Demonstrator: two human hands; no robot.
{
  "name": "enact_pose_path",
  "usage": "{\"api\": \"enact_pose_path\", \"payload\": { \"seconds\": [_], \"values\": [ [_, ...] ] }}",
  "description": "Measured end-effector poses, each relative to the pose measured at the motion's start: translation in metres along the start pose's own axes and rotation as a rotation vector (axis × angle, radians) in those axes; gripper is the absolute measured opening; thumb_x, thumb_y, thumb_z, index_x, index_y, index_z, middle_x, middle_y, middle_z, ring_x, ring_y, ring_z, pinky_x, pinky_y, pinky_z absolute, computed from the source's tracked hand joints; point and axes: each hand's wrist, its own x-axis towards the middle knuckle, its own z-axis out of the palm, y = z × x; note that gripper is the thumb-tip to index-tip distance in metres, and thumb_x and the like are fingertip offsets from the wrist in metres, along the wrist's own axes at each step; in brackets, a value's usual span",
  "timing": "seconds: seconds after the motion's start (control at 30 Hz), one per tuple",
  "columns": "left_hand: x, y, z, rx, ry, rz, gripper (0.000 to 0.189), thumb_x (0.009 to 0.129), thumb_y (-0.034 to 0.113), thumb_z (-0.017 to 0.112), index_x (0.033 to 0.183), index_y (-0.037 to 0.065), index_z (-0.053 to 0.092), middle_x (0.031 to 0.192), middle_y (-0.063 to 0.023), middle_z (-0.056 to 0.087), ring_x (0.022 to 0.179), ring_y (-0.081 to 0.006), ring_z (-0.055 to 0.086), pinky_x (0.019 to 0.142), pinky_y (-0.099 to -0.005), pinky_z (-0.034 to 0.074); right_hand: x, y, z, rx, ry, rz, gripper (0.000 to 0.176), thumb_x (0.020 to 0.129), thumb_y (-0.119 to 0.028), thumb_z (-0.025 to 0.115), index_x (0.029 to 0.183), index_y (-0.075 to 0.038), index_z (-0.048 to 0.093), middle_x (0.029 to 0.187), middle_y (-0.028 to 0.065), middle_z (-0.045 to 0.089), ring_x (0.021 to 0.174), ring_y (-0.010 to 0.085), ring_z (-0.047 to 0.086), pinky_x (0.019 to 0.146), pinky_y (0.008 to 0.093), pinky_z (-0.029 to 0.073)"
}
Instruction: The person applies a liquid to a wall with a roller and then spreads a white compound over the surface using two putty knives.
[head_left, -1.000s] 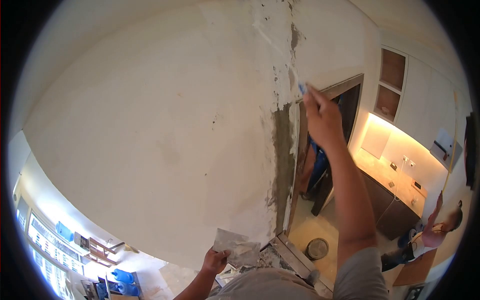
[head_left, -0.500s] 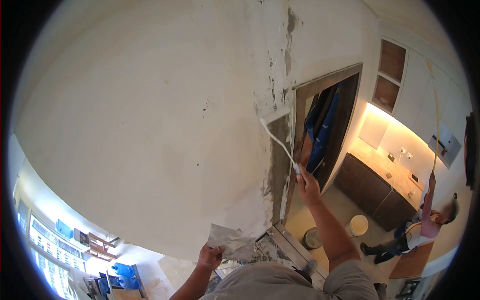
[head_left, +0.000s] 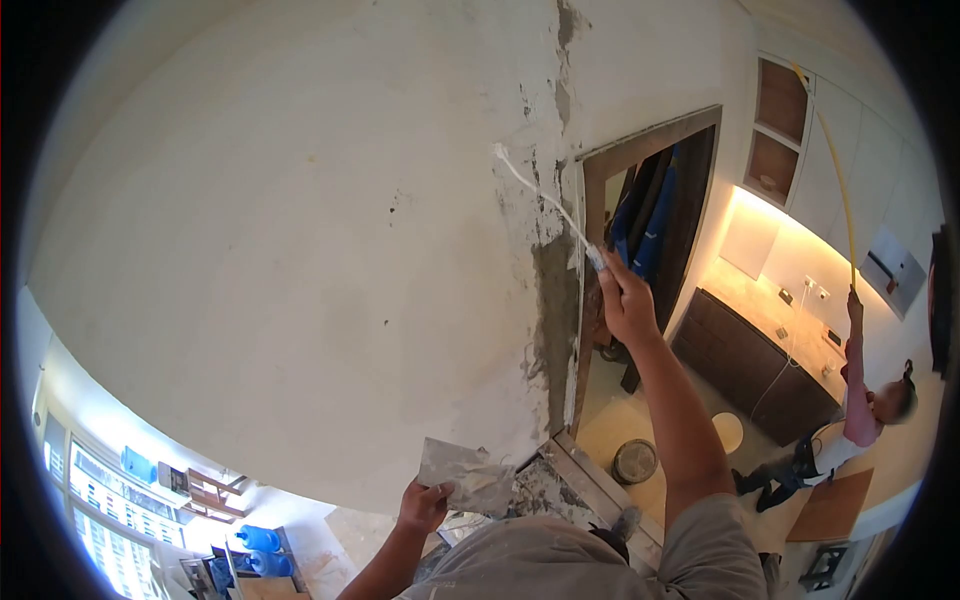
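My right hand (head_left: 625, 298) is closed on the handle of a white roller (head_left: 540, 193), raised against the wall beside the door frame. The roller head lies high on the pale wall (head_left: 300, 260) and blends with it. Below it runs a rough grey strip (head_left: 556, 330) of bare wall edge. Low in the view, my left hand (head_left: 424, 506) grips a flat grey plate (head_left: 468, 478) with whitish smears on it.
A door frame (head_left: 650, 136) stands right of the strip. Another person (head_left: 835, 450) at the right holds a long yellow pole (head_left: 840, 170) near cabinets. Buckets (head_left: 635, 461) sit on the floor. Blue bottles (head_left: 262, 540) and windows are at lower left.
My right hand and the roller have moved up along the wall. My left hand with the plate has hardly moved. The other person's pole has shifted left.
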Motion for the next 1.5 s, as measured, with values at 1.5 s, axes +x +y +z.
{"api": "enact_pose_path", "payload": {
  "seconds": [1.5],
  "values": [
    [0.012, 0.003, 0.013, 0.048, -0.059, -0.023, 0.054, 0.084, 0.001, 0.059, 0.136, -0.006, 0.046, 0.130, -0.0186, 0.060, 0.120, -0.0346, 0.060, 0.104, -0.0467, 0.049, -0.224, 0.045, 0.009, 0.013, -0.260, 0.231, 0.032, 0.097, -0.018, 0.059, 0.128, -0.008, 0.064, 0.092, 0.0196, 0.069, 0.082, 0.0389, 0.068, 0.071, 0.0445, 0.054]
  ]
}}
